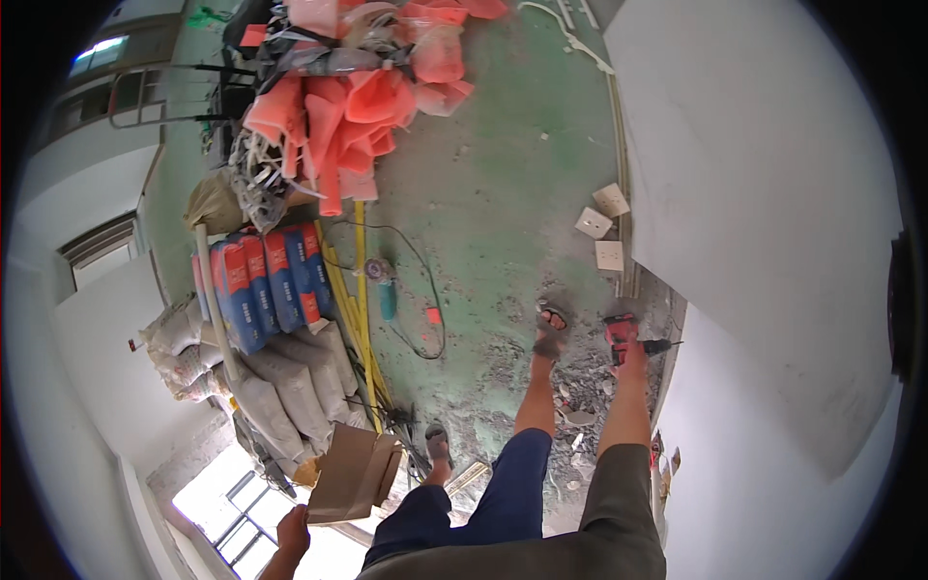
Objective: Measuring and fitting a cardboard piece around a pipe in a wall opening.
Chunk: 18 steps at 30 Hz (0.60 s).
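Observation:
My right hand [633, 357] is wrapped round a red and black cordless drill [620, 332], low beside the white wall. Its black chuck and thin bit point right, toward the wall's foot; whether the tip touches the wall I cannot tell. Out at the lower left, my left hand [293, 529] grips the edge of a brown cardboard box [350, 472] with loose flaps. The inside of the box is hidden from here. Broken rubble [580, 418] lies on the floor below the drill, close to my sandalled foot [551, 327].
Three white socket plates [609, 255] lie by the wall. A teal angle grinder [388, 300] with its black cord [443, 329] rests on the green floor. Stacked blue and red bags [280, 280], grey sacks [290, 382] and yellow strips [362, 319] stand left. Pink foam sheets [338, 116] are piled ahead.

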### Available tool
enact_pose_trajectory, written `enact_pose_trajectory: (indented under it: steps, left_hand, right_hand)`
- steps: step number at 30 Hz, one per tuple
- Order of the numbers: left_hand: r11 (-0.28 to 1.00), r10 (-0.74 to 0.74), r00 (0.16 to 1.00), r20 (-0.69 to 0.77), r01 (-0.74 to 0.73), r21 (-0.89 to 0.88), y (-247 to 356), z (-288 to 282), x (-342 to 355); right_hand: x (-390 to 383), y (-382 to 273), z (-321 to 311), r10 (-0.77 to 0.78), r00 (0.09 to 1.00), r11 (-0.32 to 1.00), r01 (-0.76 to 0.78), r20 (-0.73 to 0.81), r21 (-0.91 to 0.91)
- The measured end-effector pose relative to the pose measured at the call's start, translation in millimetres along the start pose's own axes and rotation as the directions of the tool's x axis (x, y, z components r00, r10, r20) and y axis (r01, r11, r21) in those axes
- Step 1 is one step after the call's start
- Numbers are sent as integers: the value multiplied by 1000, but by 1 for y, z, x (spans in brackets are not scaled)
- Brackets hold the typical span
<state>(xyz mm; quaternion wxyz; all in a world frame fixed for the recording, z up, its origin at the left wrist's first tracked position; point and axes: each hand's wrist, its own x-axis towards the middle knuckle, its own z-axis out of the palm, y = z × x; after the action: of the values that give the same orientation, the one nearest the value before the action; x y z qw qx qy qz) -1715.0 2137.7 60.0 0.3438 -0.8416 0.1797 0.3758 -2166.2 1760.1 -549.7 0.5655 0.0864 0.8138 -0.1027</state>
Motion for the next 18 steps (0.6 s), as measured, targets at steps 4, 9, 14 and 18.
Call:
enact_pose_trajectory:
  steps: [4, 9, 14, 18]
  left_hand:
    - [987, 154, 975, -158, -159, -20, 36, -30, 19]
    - [931, 278, 918, -282, -330, -155, 90, -94, 65]
    - [823, 110, 835, -539, -380, -421, 100, -179, 54]
    - [509, 149, 685, -713, -671, -539, 141, -271, 88]
  right_hand:
    - [-1, 14, 10, -21, 998, 991, 13, -56, -131]
    - [-53, 32, -47, -682, 696, 307, 549, 223, -777]
    - [-219, -3, -28, -393, 832, 15, 431, 392, -902]
    - [-162, -19, -117, -177, 686, -594, 498, 706, -632]
